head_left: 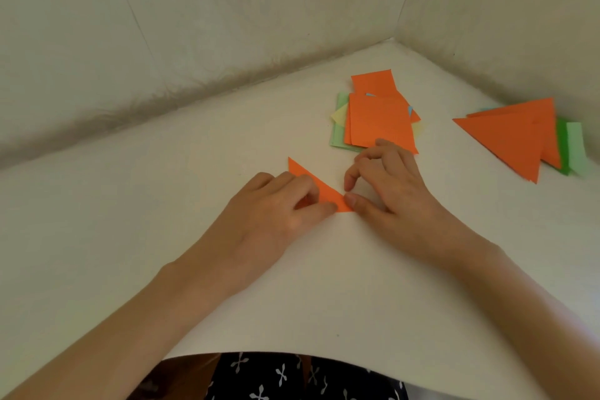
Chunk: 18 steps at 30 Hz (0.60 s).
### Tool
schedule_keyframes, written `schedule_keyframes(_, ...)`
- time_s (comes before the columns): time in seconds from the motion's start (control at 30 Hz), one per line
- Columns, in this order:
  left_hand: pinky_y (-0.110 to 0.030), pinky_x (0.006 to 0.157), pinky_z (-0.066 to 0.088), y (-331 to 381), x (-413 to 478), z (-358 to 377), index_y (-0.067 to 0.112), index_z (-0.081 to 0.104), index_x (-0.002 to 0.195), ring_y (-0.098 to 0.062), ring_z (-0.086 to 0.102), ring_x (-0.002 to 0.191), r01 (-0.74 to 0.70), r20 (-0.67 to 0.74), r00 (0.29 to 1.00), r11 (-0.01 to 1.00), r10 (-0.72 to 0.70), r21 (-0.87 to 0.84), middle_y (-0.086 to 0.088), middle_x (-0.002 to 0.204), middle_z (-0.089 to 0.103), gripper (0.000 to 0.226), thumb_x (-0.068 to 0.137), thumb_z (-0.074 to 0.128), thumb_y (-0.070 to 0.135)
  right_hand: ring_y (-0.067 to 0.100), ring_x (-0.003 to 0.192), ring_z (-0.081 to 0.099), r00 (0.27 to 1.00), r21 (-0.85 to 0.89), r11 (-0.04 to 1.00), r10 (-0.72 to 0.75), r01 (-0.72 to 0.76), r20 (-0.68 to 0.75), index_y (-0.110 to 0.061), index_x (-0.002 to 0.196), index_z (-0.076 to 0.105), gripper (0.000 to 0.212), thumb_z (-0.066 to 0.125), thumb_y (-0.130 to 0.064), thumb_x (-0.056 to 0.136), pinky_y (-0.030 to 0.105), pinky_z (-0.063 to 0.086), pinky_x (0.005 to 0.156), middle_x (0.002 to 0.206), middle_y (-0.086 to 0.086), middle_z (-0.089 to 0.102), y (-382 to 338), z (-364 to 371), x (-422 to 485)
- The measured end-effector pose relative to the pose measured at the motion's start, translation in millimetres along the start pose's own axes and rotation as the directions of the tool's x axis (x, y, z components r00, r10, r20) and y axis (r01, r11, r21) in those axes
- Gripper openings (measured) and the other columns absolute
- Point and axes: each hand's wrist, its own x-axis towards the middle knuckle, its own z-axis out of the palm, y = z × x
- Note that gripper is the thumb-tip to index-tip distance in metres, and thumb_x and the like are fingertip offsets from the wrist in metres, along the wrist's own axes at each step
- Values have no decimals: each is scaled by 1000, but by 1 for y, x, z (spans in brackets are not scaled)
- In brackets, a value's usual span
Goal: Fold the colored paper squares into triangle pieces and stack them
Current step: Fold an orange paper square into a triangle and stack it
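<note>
An orange paper folded into a small triangle [319, 187] lies on the white table near the middle. My left hand [279, 208] rests flat on its left part, fingers and thumb pressing it down. My right hand [386, 182] has its thumb tip pressed on the triangle's right corner, the other fingers arched above the table. Behind my right hand lies a loose pile of unfolded squares [376, 117], orange on top with green, yellow and blue beneath. At the far right sits a stack of folded triangles [509, 136], orange ones over green pieces.
The white table surface [227, 146] ends in a corner where pale walls [227, 10] meet at the back right. The table's near edge curves just above a dark patterned garment [282, 377] at the bottom.
</note>
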Motion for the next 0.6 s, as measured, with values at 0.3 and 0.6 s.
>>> schedule_keyframes(0.3, -36, 62, 37, -8, 3, -5, 24, 50, 128, -22, 44, 73, -146, 58, 989, 969, 137, 200, -7, 88, 55, 60, 80, 22, 0, 32, 135, 26, 1000, -46, 999, 21, -22, -21, -19, 99, 59, 42, 36, -48, 82, 32, 14, 108, 119, 5, 46, -2, 4, 0)
schedule_keyframes(0.6, -35, 75, 28, -24, -27, -24, 16, 69, 114, -22, 43, 88, -74, 98, 994, 974, 54, 213, -9, 97, 62, 65, 74, 22, -3, 25, 136, 21, 1000, -47, 999, 10, -10, -7, -18, 103, 59, 30, 45, -37, 84, 26, 10, 108, 122, 3, 44, -5, 1, 0)
